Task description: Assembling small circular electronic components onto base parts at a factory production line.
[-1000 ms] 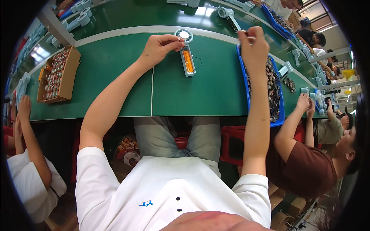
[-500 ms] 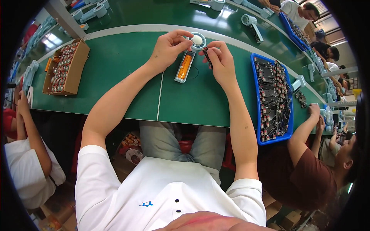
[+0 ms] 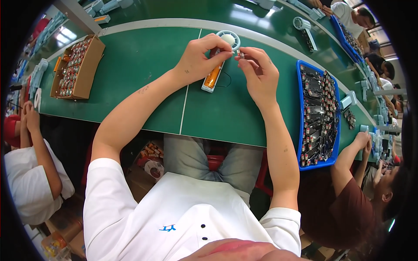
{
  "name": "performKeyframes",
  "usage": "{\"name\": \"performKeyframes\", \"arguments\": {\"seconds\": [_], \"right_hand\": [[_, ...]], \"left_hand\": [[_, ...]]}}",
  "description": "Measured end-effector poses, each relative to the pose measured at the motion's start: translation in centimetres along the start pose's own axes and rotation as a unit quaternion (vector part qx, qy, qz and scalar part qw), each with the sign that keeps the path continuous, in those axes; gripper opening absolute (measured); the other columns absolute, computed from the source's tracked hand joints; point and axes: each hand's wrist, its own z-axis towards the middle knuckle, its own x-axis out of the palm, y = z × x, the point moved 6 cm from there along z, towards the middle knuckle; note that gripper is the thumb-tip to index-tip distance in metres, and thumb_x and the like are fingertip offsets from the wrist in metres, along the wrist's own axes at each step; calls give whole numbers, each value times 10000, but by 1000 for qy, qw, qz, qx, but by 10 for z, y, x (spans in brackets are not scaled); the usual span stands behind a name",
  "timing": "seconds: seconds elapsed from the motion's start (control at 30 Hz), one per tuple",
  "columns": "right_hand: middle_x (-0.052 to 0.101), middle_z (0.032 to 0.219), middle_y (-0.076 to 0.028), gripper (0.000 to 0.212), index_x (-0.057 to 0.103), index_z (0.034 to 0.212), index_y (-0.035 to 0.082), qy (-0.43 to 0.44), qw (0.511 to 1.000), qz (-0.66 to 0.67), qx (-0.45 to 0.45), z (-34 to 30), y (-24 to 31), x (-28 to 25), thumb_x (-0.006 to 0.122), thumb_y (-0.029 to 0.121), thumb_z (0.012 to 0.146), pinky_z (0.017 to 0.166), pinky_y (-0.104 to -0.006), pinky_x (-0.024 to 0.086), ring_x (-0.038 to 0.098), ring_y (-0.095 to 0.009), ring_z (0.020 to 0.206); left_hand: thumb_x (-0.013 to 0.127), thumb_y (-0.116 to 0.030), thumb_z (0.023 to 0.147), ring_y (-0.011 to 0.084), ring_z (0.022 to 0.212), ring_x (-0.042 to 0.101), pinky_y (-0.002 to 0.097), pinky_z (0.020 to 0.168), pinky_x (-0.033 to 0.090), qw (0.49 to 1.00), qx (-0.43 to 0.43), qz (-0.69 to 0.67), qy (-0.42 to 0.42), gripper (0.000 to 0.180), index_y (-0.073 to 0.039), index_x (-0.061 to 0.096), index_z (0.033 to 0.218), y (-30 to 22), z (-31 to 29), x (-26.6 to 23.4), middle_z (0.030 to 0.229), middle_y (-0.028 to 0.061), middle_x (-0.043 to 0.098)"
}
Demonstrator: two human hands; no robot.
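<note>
A light blue handheld fan lies on the green bench with its round head point(image 3: 235, 35) away from me and its handle open. An orange battery point(image 3: 212, 77) sits in the handle, and a thin dark wire loops out to the right. My left hand point(image 3: 203, 55) is over the upper handle, thumb and forefinger pinched close below the fan head; what they hold is too small to make out. Close beside it, my right hand point(image 3: 260, 75) is closed on a small black circuit board point(image 3: 239, 54), mostly hidden by the fingers.
A blue tray point(image 3: 320, 164) of similar black boards stands at right, a cardboard box point(image 3: 90, 71) of round metal parts at left. Another fan point(image 3: 307, 34) lies beyond the bench's pale rail. Co-workers sit on both sides; one's arm point(image 3: 348, 157) reaches in at right.
My right hand has turned the black board, so less of it shows. The left fingertips have come down and closer to the right hand's. The whole view has shifted slightly.
</note>
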Motion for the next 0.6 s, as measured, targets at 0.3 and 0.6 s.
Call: {"name": "performKeyframes", "arguments": {"seconds": [0.3, 0.6], "right_hand": [[709, 1102, -63, 302, 720, 1091, 34, 12, 996, -65, -61, -1, 11, 1, 758, -61, 806, 738, -258, 556, 671, -172, 863], [728, 1095, -59, 320, 728, 1073, 43, 3, 992, -89, -90, 0, 11, 1, 770, -68, 776, 745, -254, 553, 677, -173, 868]], "left_hand": [[724, 47, 857, 118, 711, 513, 221, 641, 449, 998, 52, 19, -19, 134, -54, 691, 938, -4, -2, -1, 847, 14, 610], [750, 63, 820, 127, 707, 510, 220, 628, 443, 994, 100, 40, -36, 159, -60, 699, 906, -9, 0, -2, 846, 9, 635]]}}
